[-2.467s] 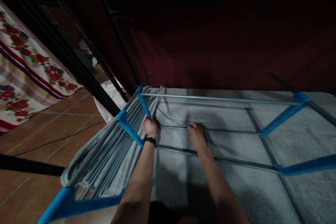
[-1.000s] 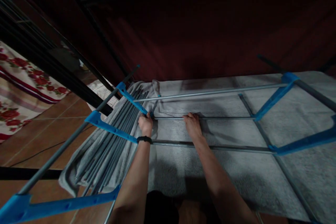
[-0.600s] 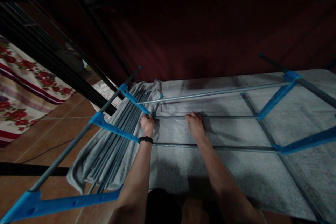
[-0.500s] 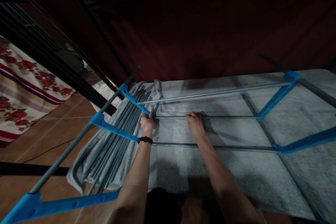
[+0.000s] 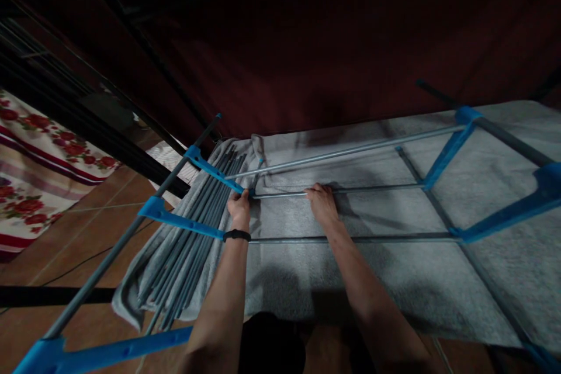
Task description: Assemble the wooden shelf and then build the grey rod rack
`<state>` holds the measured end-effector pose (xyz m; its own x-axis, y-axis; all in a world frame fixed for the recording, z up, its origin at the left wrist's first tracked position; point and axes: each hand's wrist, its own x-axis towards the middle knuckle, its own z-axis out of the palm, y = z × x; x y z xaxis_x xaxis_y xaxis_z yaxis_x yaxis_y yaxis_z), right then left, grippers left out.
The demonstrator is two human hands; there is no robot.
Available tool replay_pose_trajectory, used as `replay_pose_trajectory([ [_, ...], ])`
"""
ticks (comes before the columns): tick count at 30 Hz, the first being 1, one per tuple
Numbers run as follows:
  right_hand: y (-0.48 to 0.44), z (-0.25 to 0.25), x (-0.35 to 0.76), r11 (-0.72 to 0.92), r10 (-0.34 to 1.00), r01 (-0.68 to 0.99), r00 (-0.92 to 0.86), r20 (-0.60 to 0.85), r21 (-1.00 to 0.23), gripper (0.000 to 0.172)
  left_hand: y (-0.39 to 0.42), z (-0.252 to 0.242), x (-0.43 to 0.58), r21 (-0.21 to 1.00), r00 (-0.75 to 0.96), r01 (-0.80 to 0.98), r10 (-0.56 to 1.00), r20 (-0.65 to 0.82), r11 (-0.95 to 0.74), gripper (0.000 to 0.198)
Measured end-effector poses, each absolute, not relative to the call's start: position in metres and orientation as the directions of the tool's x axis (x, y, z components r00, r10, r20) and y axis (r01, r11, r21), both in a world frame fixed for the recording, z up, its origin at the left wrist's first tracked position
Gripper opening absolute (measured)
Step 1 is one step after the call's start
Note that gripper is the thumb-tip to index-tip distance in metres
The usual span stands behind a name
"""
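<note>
A frame of grey metal tubes and blue plastic connectors stands in front of me on a grey blanket. My left hand (image 5: 239,209), with a black band at its wrist, is closed round the inner end of a blue connector (image 5: 213,172), where a thin crossbar meets it. Farther right, my right hand (image 5: 322,201) grips that same metal tube (image 5: 377,189) with its fingers over the top. A second crossbar (image 5: 394,239) runs nearer to me, and a third (image 5: 350,152) slants behind. On the right, another blue connector (image 5: 449,152) joins the bars.
Several loose grey tubes (image 5: 199,234) lie side by side on the blanket (image 5: 298,286) at left. A dark red curtain (image 5: 333,70) hangs behind. Black metal posts (image 5: 87,123), a floral cloth (image 5: 39,181) and brown floor tiles (image 5: 92,228) are on the left.
The view has shifted slightly, so the frame's right side appears farther left and higher. Both hands keep their holds on the connector and the tube.
</note>
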<state>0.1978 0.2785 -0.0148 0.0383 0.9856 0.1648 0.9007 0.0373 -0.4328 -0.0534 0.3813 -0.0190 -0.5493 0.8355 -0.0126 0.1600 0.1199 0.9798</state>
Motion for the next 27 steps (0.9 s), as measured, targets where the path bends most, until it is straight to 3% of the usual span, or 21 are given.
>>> replay_pose_trajectory([
  [4, 0.279, -0.016, 0.204, 0.009, 0.983, 0.903, 0.070, 0.168, -0.430, 0.031, 0.381, -0.021, -0.056, 0.988, -0.567, 0.112, 0.824, -0.020, 0.102, 0.017],
  [11, 0.280, -0.021, 0.203, 0.000, 0.985, 0.890, 0.078, 0.153, -0.457, 0.031, 0.379, -0.028, -0.054, 0.983, -0.577, 0.183, 0.813, 0.084, 0.029, 0.018],
  [20, 0.280, -0.019, 0.198, -0.030, 0.982, 0.888, 0.110, 0.150, -0.459, 0.029, 0.382, -0.022, -0.049, 0.999, -0.551, 0.035, 0.835, -0.007, 0.031, 0.023],
  [27, 0.277, -0.027, 0.204, 0.044, 0.989, 0.880, 0.029, 0.145, -0.474, 0.031, 0.381, -0.022, -0.049, 1.000, -0.542, -0.008, 0.840, -0.027, 0.028, 0.020],
])
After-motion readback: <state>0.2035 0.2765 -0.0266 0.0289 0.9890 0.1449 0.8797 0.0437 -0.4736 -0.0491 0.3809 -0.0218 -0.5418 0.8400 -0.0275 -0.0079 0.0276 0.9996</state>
